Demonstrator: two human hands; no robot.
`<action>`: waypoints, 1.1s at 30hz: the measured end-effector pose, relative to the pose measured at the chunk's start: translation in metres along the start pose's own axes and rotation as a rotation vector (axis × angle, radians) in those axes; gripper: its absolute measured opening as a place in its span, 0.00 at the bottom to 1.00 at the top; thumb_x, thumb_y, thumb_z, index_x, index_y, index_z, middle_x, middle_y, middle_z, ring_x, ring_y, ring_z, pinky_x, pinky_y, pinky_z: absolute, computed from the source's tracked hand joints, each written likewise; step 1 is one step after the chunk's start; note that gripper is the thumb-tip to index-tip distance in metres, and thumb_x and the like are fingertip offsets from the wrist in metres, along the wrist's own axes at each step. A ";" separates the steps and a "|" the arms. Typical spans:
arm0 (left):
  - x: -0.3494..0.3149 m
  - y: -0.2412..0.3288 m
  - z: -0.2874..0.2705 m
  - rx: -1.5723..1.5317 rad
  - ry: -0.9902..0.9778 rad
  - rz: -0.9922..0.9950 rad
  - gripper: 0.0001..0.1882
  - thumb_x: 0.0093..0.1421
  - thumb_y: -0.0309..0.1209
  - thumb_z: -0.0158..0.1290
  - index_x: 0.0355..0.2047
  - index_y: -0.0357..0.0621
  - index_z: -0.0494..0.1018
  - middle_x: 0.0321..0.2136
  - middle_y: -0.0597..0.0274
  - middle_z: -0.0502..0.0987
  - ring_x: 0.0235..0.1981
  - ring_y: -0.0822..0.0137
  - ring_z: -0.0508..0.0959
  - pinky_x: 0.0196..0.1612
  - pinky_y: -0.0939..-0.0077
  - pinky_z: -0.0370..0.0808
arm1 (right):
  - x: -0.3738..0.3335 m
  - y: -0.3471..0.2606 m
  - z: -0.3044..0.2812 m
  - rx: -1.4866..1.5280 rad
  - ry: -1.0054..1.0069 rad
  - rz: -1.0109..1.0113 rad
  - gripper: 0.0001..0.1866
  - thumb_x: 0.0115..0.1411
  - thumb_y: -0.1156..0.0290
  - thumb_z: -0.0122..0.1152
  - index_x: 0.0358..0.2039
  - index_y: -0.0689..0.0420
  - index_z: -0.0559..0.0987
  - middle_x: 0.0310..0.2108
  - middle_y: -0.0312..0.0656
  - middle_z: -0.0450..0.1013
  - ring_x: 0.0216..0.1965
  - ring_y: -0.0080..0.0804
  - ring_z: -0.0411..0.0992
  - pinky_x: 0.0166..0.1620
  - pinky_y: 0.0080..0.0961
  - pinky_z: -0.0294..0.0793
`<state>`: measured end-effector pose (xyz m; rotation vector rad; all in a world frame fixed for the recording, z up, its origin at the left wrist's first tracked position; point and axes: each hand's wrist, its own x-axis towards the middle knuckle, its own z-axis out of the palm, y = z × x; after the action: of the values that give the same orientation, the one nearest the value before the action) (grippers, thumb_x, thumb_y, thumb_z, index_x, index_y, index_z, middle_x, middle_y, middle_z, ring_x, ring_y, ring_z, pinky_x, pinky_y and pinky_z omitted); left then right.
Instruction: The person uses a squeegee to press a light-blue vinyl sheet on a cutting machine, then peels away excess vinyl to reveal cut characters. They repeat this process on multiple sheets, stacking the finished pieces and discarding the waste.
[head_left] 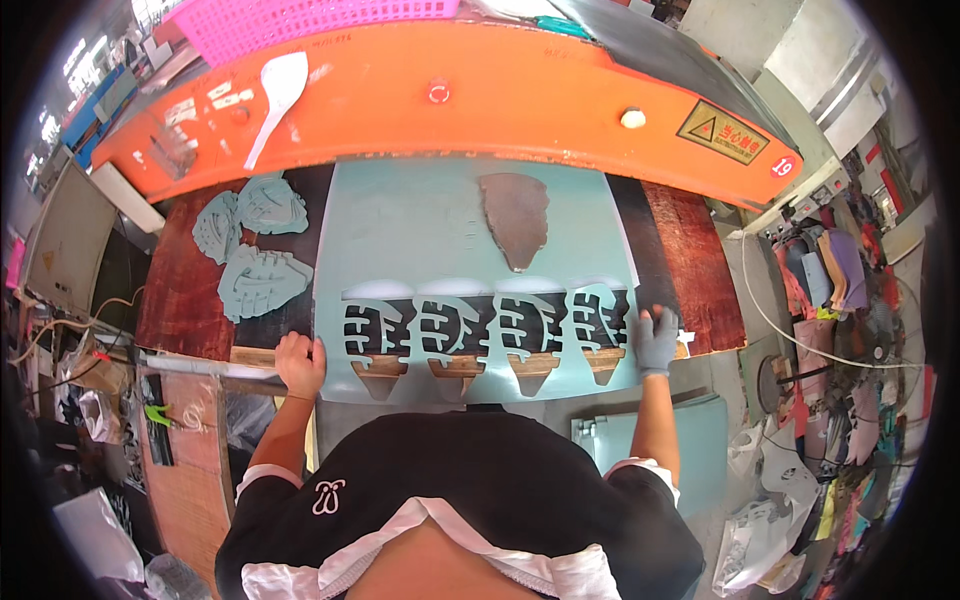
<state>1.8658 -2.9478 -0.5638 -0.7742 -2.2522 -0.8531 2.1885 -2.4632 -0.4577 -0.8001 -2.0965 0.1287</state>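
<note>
A pale blue-green sheet [400, 230] lies over the dark cutting board [655, 235] and overhangs its front edge. Several shoe-upper-shaped openings run in a row along the sheet's near part, showing the board and its wooden edge beneath. On the sheet's far right half rests a brown-grey plate [515, 218] with a jagged side. My bare left hand [300, 362] has its fingers curled at the board's front edge, by the sheet's left side. At the sheet's right side, my right hand [657, 342], in a grey glove, bends its fingers over the same edge.
Stacks of cut blue-green pieces [262, 282] lie at the board's left. An orange machine beam [380, 105] spans the far side, bearing a white scoop [282, 85]; a pink basket [320, 25] stands behind it. More blue-green sheets [700, 450] are stacked low at my right.
</note>
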 end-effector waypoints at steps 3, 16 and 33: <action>-0.034 0.006 -0.025 -0.025 -0.014 0.007 0.13 0.49 0.30 0.54 0.15 0.45 0.61 0.19 0.58 0.64 0.25 0.53 0.67 0.27 0.59 0.61 | 0.001 -0.064 0.016 0.007 -0.098 -0.109 0.29 0.52 0.54 0.63 0.49 0.60 0.70 0.50 0.54 0.65 0.53 0.51 0.63 0.55 0.39 0.63; -0.030 0.105 -0.061 -0.224 -0.336 0.191 0.28 0.55 0.39 0.54 0.55 0.43 0.64 0.58 0.50 0.61 0.60 0.50 0.59 0.60 0.51 0.54 | -0.029 -0.216 0.045 -0.281 -0.681 0.052 0.50 0.38 0.41 0.62 0.60 0.54 0.64 0.62 0.52 0.53 0.53 0.55 0.61 0.52 0.39 0.67; -0.037 0.186 0.002 -0.164 -0.604 0.442 0.26 0.59 0.43 0.50 0.57 0.49 0.64 0.61 0.62 0.60 0.63 0.55 0.55 0.61 0.46 0.50 | -0.008 -0.125 0.002 0.722 -0.487 0.340 0.38 0.43 0.59 0.68 0.54 0.63 0.68 0.54 0.50 0.63 0.48 0.40 0.69 0.50 0.29 0.70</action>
<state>2.0178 -2.8416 -0.5222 -1.7171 -2.3620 -0.6454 2.1289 -2.5664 -0.4192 -0.6982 -2.0833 1.2933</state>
